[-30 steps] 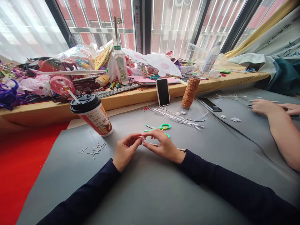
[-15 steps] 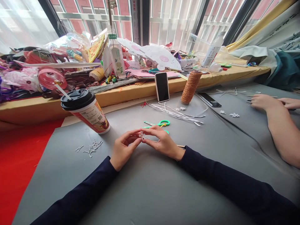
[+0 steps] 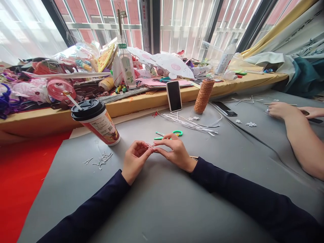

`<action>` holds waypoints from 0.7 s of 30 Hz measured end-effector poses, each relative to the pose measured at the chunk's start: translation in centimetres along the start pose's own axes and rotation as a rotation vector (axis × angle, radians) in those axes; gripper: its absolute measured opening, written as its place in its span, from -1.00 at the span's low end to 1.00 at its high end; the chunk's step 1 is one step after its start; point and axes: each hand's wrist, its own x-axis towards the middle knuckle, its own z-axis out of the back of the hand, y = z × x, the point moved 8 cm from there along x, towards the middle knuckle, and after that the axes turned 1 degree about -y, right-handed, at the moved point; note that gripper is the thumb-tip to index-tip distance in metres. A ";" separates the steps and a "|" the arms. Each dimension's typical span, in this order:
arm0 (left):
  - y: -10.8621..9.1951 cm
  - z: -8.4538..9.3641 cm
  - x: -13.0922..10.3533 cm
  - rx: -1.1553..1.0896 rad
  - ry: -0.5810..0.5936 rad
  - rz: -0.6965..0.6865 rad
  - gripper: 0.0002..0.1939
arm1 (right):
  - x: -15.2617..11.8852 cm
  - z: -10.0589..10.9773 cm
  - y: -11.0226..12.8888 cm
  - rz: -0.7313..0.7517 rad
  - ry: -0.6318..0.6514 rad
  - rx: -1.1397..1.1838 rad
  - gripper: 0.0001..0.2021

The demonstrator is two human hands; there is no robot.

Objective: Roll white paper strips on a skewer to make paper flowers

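A small looped knot of white cord (image 3: 150, 145) is pinched between both sets of fingertips over the grey table. My left hand (image 3: 134, 162) grips one side of it with thumb and forefinger. From the other side, my right hand (image 3: 177, 152) holds it with thumb and fingers; fingertips partly hide the knot. Green-handled scissors (image 3: 178, 133) lie just beyond my right hand, their lower handle covered by it. Farther back are a bundle of white cords (image 3: 189, 124) and small white knotted flowers (image 3: 196, 118). Short cord clippings (image 3: 103, 160) lie left of my left hand.
A lidded paper cup (image 3: 105, 127) with a straw stands at the left. A propped phone (image 3: 174, 96), an orange thread spool (image 3: 204, 96) and a flat phone (image 3: 224, 108) line the back. Another person's hand (image 3: 277, 110) works at the right. The ledge (image 3: 141, 105) is crowded with craft materials.
The knot has been turned from upright to lying flatter between my fingertips. My left fingers have curled in closer around it. The whole view has shifted slightly.
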 end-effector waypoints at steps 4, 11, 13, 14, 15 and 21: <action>-0.3 0.3 0.0 0.006 -0.046 0.002 -0.71 | 0.0 0.1 0.1 0.017 -0.007 -0.018 -0.75; -0.1 0.4 0.0 0.030 -0.044 -0.002 -0.66 | 0.1 0.4 0.4 -0.015 -0.005 0.072 -0.73; -0.1 0.4 -0.1 0.036 -0.033 -0.004 -0.65 | 0.1 0.3 0.5 -0.027 -0.001 0.088 -0.74; -0.1 0.3 -0.1 0.034 -0.026 -0.001 -0.65 | 0.1 0.3 0.5 -0.025 0.002 0.094 -0.75; -0.1 0.2 -0.1 0.031 -0.020 0.005 -0.65 | 0.1 0.3 0.6 -0.024 0.006 0.100 -0.76; 0.0 0.0 -0.2 -0.008 -0.012 0.052 -0.63 | 0.0 0.3 0.7 -0.012 -0.016 0.112 -0.82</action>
